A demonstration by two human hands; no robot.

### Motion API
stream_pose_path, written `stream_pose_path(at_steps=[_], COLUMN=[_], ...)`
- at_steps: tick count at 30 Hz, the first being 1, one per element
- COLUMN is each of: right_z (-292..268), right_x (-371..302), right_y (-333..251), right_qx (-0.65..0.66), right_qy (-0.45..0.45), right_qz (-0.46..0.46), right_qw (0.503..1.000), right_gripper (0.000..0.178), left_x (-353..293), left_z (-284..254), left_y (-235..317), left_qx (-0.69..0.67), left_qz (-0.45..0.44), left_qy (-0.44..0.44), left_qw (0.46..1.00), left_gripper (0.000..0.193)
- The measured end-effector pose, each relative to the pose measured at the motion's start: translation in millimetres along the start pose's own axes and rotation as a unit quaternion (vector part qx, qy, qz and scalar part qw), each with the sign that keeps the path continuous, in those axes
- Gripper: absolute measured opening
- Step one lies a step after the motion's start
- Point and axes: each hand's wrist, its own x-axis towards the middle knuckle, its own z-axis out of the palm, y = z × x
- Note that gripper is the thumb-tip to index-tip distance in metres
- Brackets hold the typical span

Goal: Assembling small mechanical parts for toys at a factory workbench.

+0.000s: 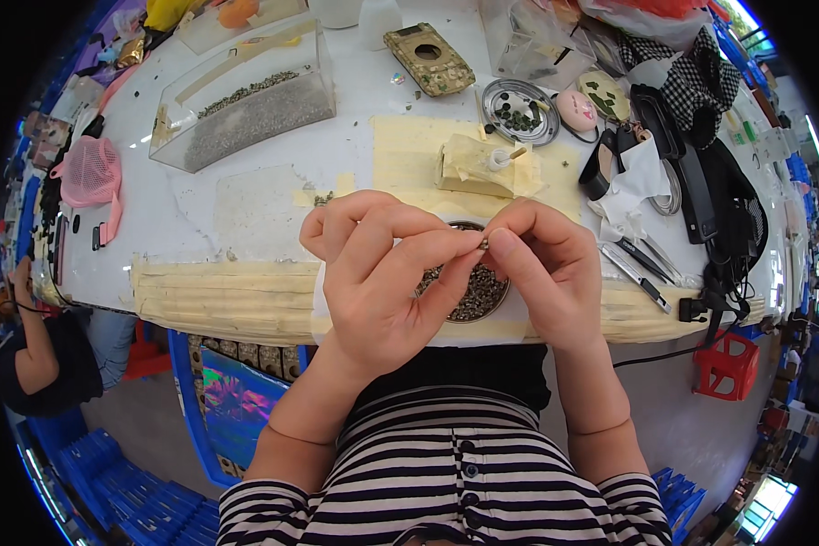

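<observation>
Both hands met over the round shallow metal dish of small dark-and-brass bits point(476, 296), which sat on a white sheet at the near edge of the white worktable point(200, 218). The left hand point(378, 273) and right hand point(546, 268) each pinched, thumb against forefinger, onto one tiny grey metal piece point(484, 243) held between their fingertips, just above the dish's far rim. Whether it was one part or two being mated couldn't be told; too small.

Judgement on doing it well:
- Work stayed over the dish, so a dropped piece would fall back into the stock. Good.
- Pinches were at the very fingertips; a light, steady grip looked better than squeezing, as the part could flick out.
- Wrists looked unsupported; resting them on the yellowish taped table edge point(218, 300) would likely steady the alignment.

Nearby: a pale yellow taped block with a small white tube on it point(484, 166) behind the hands, a second round metal tray with dark bits point(520, 111) further back, black tweezers and pens point(642, 264) to the right, and a clear plastic box of grey granules point(246, 105) at far left.
</observation>
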Motion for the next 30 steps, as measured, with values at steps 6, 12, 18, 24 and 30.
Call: stream_pose_path(at_steps=[6,12,18,24,30], right_z=[-2,-19,-21,-18,-11], right_x=[2,27,43,37,17], right_y=[-5,-31,-14,-19,-12], right_qx=[-0.097,-0.447,-0.501,-0.447,-0.245], right_qy=[0.053,0.147,0.125,0.173,0.152], right_qz=[-0.033,-0.235,-0.233,-0.282,-0.225], right_qw=[0.993,0.851,0.824,0.831,0.931], right_gripper=[0.009,0.014,0.010,0.008,0.010], left_x=[2,2,0,2,2], left_z=[-4,-4,3,-2,-1], left_y=[5,5,1,5,6], left_qx=[0.029,0.080,0.071,0.083,0.090], left_qz=[0.002,-0.014,-0.034,-0.045,-0.037], left_qy=[-0.010,-0.010,0.003,-0.022,-0.027], left_qw=[1.000,0.997,0.997,0.995,0.995], left_gripper=[0.021,0.020,0.022,0.021,0.021])
